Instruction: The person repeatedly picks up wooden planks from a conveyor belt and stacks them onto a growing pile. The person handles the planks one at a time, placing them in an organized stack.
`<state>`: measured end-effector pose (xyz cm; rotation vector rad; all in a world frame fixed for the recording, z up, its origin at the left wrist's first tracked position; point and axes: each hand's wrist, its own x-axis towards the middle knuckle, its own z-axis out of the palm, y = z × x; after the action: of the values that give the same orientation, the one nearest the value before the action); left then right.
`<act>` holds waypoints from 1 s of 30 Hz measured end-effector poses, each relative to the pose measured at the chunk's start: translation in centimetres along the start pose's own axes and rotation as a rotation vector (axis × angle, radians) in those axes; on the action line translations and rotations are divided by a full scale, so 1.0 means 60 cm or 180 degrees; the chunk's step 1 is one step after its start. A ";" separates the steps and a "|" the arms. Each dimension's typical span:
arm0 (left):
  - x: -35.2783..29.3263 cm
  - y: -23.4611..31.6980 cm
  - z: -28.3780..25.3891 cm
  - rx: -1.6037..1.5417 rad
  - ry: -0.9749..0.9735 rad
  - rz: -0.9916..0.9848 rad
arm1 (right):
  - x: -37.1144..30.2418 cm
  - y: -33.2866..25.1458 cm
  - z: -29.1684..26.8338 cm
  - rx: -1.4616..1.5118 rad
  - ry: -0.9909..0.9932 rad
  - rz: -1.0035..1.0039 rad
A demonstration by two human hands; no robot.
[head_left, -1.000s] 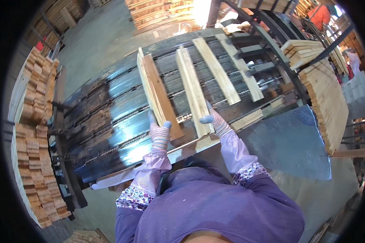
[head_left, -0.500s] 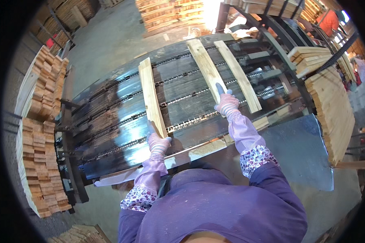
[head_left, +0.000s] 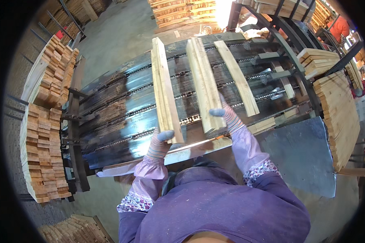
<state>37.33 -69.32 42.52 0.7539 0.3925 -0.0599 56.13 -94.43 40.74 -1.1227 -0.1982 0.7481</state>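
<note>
Two pale wooden boards lie lengthwise across a dark chain conveyor [head_left: 140, 99], each tilted so that two of its faces show. My left hand [head_left: 157, 145], in a striped glove with bluish fingertips, is closed around the near end of the left board [head_left: 163, 87], thumb on top. Another such glove covers my right hand [head_left: 228, 116], which grips the right board [head_left: 201, 83] from its right side near the near end. The fingers under both boards are mostly hidden. A thinner board [head_left: 237, 77] lies flat to the right, untouched.
Stacked timber [head_left: 44, 154] stands left of the conveyor, and a tall board stack [head_left: 336, 117] stands at the right beside a grey metal sheet [head_left: 300, 154]. More timber [head_left: 182, 12] is piled at the back. A person in orange [head_left: 340, 27] is at the far right.
Both boards, flat before, are now tilted up, with my thumbs over their upper sides. The left board has shifted right, toward the other one.
</note>
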 end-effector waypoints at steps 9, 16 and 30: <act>0.031 -0.090 0.051 -0.0503 -0.0101 -0.0446 | -0.034 0.088 0.035 -0.0025 -0.0086 -0.0056; 0.044 -0.120 0.002 -0.0765 -0.0115 -0.0694 | -0.041 0.064 0.059 -0.0512 0.0023 -0.0163; 0.022 -0.065 -0.009 0.1254 0.0847 -0.0110 | 0.080 -0.026 0.004 -0.5546 0.1453 0.2033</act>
<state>37.66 -71.71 39.13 1.1495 0.6584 -0.0706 60.29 -91.56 41.14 -3.0761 -0.0545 0.7676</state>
